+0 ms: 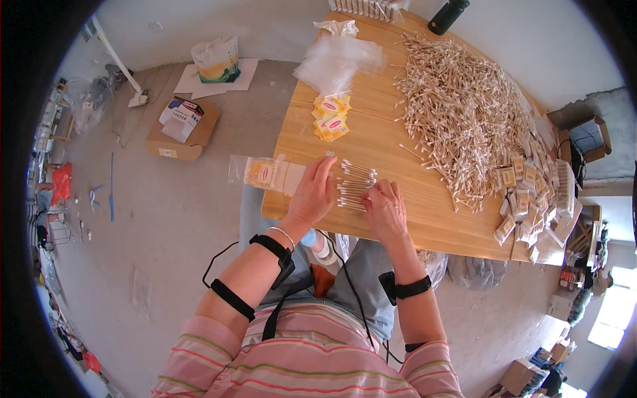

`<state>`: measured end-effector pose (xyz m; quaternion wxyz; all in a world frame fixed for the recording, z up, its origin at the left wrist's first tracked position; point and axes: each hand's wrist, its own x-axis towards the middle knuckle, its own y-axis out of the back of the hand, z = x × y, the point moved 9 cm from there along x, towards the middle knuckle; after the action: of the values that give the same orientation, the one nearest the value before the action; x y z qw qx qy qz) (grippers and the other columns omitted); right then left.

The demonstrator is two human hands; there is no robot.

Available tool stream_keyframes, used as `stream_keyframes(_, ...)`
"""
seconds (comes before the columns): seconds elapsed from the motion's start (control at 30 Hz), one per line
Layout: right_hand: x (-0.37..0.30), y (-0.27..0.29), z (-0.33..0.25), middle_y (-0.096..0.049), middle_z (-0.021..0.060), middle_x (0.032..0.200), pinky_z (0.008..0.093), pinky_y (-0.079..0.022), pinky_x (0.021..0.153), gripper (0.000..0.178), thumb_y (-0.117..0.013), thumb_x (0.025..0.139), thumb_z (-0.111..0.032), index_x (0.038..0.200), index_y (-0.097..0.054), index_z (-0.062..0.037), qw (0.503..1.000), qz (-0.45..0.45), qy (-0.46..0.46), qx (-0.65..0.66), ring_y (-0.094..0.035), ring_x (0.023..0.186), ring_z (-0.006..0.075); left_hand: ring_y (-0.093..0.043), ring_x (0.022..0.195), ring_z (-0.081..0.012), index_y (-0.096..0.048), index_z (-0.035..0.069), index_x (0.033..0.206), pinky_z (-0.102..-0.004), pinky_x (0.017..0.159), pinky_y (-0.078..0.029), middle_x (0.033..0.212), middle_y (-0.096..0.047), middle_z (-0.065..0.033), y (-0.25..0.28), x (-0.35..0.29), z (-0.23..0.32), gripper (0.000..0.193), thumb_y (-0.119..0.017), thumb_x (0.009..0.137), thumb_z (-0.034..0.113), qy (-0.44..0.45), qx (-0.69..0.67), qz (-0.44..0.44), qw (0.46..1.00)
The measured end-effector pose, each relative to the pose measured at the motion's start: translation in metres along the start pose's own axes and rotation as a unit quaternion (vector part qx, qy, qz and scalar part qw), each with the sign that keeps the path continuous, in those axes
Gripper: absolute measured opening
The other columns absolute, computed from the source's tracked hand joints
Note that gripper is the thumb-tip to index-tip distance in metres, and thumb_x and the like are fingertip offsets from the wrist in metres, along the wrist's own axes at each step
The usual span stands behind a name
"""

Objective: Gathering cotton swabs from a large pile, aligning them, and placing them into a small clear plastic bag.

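Observation:
A short row of cotton swabs [356, 174] lies side by side on the wooden table in front of me. My right hand [387, 211] is at the row's right end, fingertips bent and pinched together on some of the swabs. At the left end stands my left hand [314, 191], fingers stretched and holding nothing that I can see. Beside it, near the table's left edge, a clear packet of swabs [264, 173] with a yellow label lies flat. A pale strip [294, 179] sits between packet and hand, partly covered by the hand.
A large heap of loose swabs [464, 113] covers the table's right side, with several filled packets [527, 189] at its near end. Yellow label cards [331, 118] and clear plastic bags [338, 63] lie farther back. A dark bottle [448, 16] is at the far edge; a cardboard box [184, 136] stands on the floor.

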<state>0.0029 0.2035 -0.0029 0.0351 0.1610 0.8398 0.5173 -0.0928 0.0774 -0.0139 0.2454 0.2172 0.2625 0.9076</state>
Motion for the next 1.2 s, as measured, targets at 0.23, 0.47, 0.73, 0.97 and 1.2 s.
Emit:
stream_keyframes(0.23, 0.01, -0.009, -0.008, -0.056, 0.0117, 0.095, 0.0407, -0.047, 0.085, 0.01, -0.06, 0.075, -0.007, 0.084, -0.064, -0.0037, 0.989, -0.092, 0.045, -0.111, -0.054, 0.098, 0.03, -0.051, 0.116, -0.0354, -0.048, 0.003, 0.128, -0.0401, 0.099, -0.045, 0.123, -0.052, -0.0183, -0.001, 0.0, -0.001, 0.041, -0.05, 0.087, 0.0, 0.009, 0.001, -0.004, 1.0)
stream_keyframes(0.47, 0.008, 0.018, -0.009, -0.056, 0.0136, 0.095, 0.0421, -0.047, 0.084, 0.009, -0.057, 0.08, -0.004, 0.088, -0.059, -0.0026, 0.997, -0.039, 0.065, -0.023, -0.053, 0.097, 0.0323, -0.052, 0.115, -0.0356, -0.048, 0.003, 0.128, -0.0398, 0.098, -0.045, 0.123, -0.052, -0.0181, -0.001, 0.0, 0.0, 0.04, -0.049, 0.089, 0.0, -0.001, 0.002, 0.001, 1.0)
stream_keyframes(0.73, -0.016, 0.054, 0.017, -0.058, 0.0173, 0.089, 0.045, -0.045, 0.082, 0.014, -0.056, 0.083, 0.0, 0.096, -0.061, -0.0025, 0.994, 0.022, -0.002, 0.103, -0.053, 0.091, 0.0366, -0.053, 0.113, -0.0356, -0.047, 0.003, 0.128, -0.0398, 0.097, -0.046, 0.123, -0.052, -0.0181, 0.0, -0.001, -0.001, 0.039, -0.05, 0.089, 0.001, -0.007, -0.002, 0.002, 1.0)
stream_keyframes(0.97, -0.04, 0.017, 0.011, -0.056, 0.0122, 0.095, 0.0428, -0.046, 0.081, 0.033, -0.057, 0.075, 0.001, 0.107, -0.064, -0.0082, 0.999, 0.001, 0.04, 0.007, -0.054, 0.092, 0.033, -0.052, 0.113, -0.0364, -0.047, 0.002, 0.128, -0.0408, 0.097, -0.045, 0.122, -0.053, -0.0188, 0.0, 0.001, 0.004, 0.041, -0.05, 0.088, -0.001, -0.022, -0.005, 0.006, 1.0)
stream_keyframes(1.2, -0.029, 0.009, 0.008, -0.054, 0.0095, 0.092, 0.0403, -0.047, 0.081, 0.04, -0.056, 0.076, -0.002, 0.114, -0.065, -0.0135, 0.998, 0.005, 0.036, -0.045, -0.053, 0.089, 0.0294, -0.052, 0.114, -0.0371, -0.048, 0.002, 0.127, -0.0416, 0.098, -0.045, 0.122, -0.053, -0.0196, 0.001, 0.001, 0.004, 0.041, -0.051, 0.087, -0.002, -0.009, -0.009, 0.001, 1.0)
